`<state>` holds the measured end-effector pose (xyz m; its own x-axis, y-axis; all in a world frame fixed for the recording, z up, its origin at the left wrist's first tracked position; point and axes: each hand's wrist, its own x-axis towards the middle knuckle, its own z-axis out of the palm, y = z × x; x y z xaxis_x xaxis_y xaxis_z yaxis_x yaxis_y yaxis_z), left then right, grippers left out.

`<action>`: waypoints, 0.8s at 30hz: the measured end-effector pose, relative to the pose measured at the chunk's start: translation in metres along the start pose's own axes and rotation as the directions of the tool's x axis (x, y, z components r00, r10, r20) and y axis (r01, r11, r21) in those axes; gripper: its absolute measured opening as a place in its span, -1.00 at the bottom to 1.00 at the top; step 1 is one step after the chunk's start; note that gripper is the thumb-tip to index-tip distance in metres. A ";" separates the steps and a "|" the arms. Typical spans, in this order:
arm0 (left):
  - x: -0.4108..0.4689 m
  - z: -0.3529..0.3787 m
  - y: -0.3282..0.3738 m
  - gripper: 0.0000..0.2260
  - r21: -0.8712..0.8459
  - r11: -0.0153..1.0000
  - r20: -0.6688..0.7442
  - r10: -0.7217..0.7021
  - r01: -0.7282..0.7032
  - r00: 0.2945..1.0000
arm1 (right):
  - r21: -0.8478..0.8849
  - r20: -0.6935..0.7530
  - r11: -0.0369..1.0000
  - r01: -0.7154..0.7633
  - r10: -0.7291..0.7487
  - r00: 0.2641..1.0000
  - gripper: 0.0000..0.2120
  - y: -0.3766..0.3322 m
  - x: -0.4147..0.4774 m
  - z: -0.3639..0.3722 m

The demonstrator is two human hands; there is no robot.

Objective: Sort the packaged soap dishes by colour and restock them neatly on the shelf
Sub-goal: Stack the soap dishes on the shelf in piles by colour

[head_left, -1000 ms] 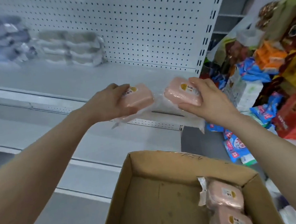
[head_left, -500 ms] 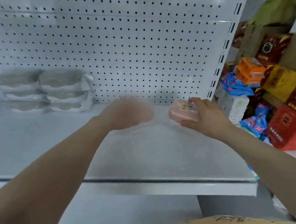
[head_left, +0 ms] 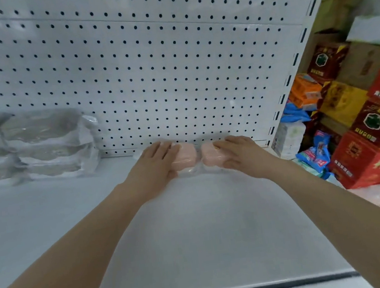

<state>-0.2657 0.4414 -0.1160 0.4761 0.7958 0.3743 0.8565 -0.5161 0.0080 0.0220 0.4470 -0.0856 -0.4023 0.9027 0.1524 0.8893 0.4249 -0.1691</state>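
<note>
Head view: my left hand (head_left: pixel 155 166) curls over the left pink dish (head_left: pixel 185 156), my right hand (head_left: pixel 240 156) over the right pink dish (head_left: pixel 210 158), side by side, far back on the shelf (head_left: pixel 195 227). Placing step, I judge; next, let go without nudging them.

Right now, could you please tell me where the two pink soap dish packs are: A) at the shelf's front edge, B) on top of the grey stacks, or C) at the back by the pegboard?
C: the left pink pack and right pink pack lie side by side by the pegboard at the back of the shelf, right of the grey stacks.
</note>
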 end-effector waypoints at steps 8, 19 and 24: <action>0.004 0.009 0.000 -0.43 0.034 0.999 -0.070 -0.005 0.008 0.998 | -0.158 -0.091 0.980 -0.121 0.108 0.990 -0.32 -0.014 -0.008 0.025; -0.001 -0.025 0.036 -0.47 0.093 0.995 -0.114 0.032 -0.022 0.993 | -0.277 -0.087 0.958 -0.071 0.049 0.995 -0.35 -0.012 -0.023 0.003; -0.025 -0.052 0.094 -0.53 0.076 0.996 -0.169 0.065 -0.053 0.983 | -0.334 -0.103 0.942 0.025 -0.063 0.993 -0.41 -0.002 -0.086 -0.020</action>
<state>-0.2076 0.3570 -0.0767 0.4905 0.6955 0.5251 0.8426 -0.5322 -0.0823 0.0590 0.3675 -0.0784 -0.4332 0.8624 0.2620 0.9003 0.4006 0.1702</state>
